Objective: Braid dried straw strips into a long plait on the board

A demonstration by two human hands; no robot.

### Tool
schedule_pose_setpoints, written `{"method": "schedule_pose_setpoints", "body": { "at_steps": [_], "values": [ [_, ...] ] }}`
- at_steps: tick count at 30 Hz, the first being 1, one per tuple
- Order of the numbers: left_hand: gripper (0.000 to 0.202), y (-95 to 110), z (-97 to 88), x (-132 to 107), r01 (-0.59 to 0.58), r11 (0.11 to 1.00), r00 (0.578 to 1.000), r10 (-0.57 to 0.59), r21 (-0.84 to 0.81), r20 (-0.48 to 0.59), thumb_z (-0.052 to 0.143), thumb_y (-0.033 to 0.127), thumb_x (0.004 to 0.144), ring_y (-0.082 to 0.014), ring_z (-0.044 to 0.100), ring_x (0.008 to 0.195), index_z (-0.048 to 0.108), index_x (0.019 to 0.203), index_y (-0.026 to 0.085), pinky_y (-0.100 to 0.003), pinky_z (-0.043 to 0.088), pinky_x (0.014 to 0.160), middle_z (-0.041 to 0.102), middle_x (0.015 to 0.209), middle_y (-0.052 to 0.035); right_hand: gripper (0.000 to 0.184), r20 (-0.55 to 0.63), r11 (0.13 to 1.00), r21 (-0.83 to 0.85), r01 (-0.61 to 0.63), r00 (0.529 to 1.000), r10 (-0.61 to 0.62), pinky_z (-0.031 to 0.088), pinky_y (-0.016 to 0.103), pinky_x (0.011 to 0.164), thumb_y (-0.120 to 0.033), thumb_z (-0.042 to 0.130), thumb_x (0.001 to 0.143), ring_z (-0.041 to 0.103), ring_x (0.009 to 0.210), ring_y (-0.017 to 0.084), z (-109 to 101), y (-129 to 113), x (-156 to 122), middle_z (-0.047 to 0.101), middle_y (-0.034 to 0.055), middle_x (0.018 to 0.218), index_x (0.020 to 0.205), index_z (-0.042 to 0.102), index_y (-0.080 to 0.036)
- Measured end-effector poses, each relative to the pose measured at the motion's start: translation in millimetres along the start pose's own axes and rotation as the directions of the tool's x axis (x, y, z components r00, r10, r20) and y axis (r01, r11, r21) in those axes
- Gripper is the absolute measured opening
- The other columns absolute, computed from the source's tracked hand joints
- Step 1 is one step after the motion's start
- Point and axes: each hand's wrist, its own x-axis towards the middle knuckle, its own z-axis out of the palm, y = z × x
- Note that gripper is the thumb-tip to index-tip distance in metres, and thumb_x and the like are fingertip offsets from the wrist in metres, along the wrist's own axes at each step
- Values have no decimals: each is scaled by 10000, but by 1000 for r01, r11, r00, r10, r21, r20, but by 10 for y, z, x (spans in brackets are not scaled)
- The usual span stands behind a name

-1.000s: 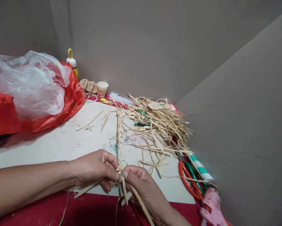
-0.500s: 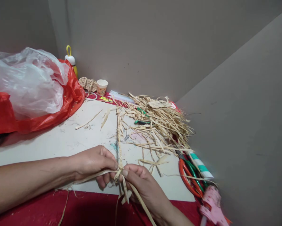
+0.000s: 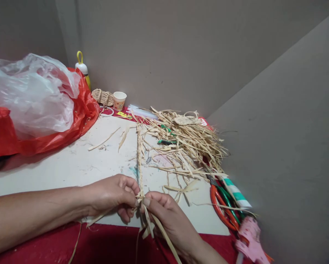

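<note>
Left hand point(image 3: 127, 198): fingertips nearly closed, pinching a strand. Right hand point(image 3: 167, 216): thumb and finger closed on the braid point(image 3: 139, 157) at its loose end. Braid lies from near the white board's point(image 3: 98, 172) near edge toward its far edge. Straw pile point(image 3: 200, 141) at far right corner, orange-handled scissors point(image 3: 213, 201) near right corner.

- Place: handicraft work corner; home or workshop undetermined.
- Plain grey walls point(image 3: 181, 55), close behind the surface.
- White board point(image 3: 57, 183) on red cloth point(image 3: 112, 244), stained, scrap-strewn.
- Straw-like strips point(image 3: 192, 141), heaped, far right corner.
- Scissors point(image 3: 214, 194), orange-handled, right edge.
- Glue gun point(image 3: 248, 233), pink, beyond near right corner.
- Woven piece point(image 3: 103, 97), small, beyond far edge.
</note>
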Motion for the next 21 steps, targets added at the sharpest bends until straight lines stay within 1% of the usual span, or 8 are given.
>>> {"method": "schedule_pose_setpoints", "body": {
  "at_steps": [4,7,9,12,14,15,18,21],
  "values": [
    [122,17,-2,14,-26,997,998,30,79,-54,553,166,570,-79,473,417,525,687,148,-272,477,512,516,460,44,329,1,1000,-12,-6,1000,6,254,166,366,-408,646,746,325,359,38,-1,-5,3,466,-50,442,606,532,-133],
    [123,10,22,5,-20,995,997,27,98,-66,544,184,580,-91,518,473,509,695,154,-250,470,512,567,536,19,322,18,1000,-27,13,1000,-13,268,164,383,-404,635,762,340,380,39,-8,-2,9,487,-44,474,622,538,-132],
    [119,3,41,-12,-9,996,999,13,84,-47,527,194,592,-89,514,456,483,699,166,-224,440,463,588,580,12,314,32,998,-47,31,999,-30,288,164,404,-402,623,777,362,401,42,-17,6,13,503,-36,499,640,552,-129],
    [96,12,55,-48,36,998,999,-33,61,-41,480,182,603,-44,340,343,459,697,187,-159,268,341,476,479,68,332,29,996,-84,39,999,-37,312,171,426,-422,618,780,378,410,48,-32,21,18,494,-38,491,634,542,-134],
    [90,31,56,-72,65,997,996,-62,51,-57,469,174,607,-33,223,338,453,692,196,-158,153,323,380,441,94,338,22,993,-107,43,999,-41,327,177,437,-429,613,783,384,413,52,-41,25,17,488,-39,490,632,531,-138],
    [84,43,56,-82,75,996,996,-72,51,-56,474,176,611,-34,194,345,450,688,198,-166,125,326,356,442,97,336,24,992,-120,46,999,-43,335,181,445,-428,606,790,389,418,53,-43,24,15,491,-37,498,638,532,-138],
    [90,68,59,-92,59,993,997,-54,98,-46,529,227,657,-35,175,354,449,681,194,-193,105,341,345,448,98,348,26,985,-161,66,998,-62,350,188,467,-441,596,797,405,444,60,-42,7,6,484,-35,516,639,523,-139],
    [205,60,54,-71,-3,987,998,14,161,-66,622,297,671,-27,187,376,458,668,174,-193,107,368,344,445,102,379,33,976,-196,89,996,-84,364,197,488,-476,594,786,415,475,68,-35,-13,-2,484,-27,540,634,523,-136]
  ]
}}
